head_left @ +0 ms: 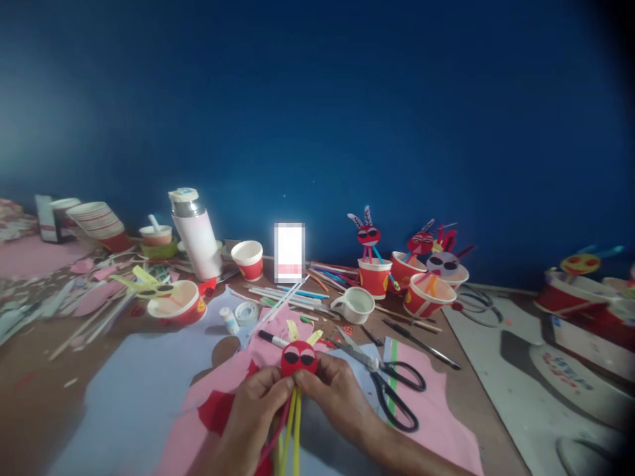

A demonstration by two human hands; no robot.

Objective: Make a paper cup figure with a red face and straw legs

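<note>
Between my two hands is a round red paper face (299,357) with black-and-white eyes and yellow strips standing up like ears. Yellow and pink straws (296,430) hang down from its underside. My left hand (260,396) pinches its lower left edge between thumb and fingers. On the opposite edge, my right hand (335,387) grips it the same way, with the thumb near the bottom of the face. Just right of my right hand lie black-handled scissors (381,377), blades apart. A marker (272,339) rests behind the face. Pink paper (198,423) spreads beneath my hands.
A white flask (198,241) and a paper cup (247,260) stand toward the blue wall. Several decorated cups (374,277) with paper faces line the back right. A small white mug (357,306), a glue bottle (229,320) and loose straws (292,301) lie nearer.
</note>
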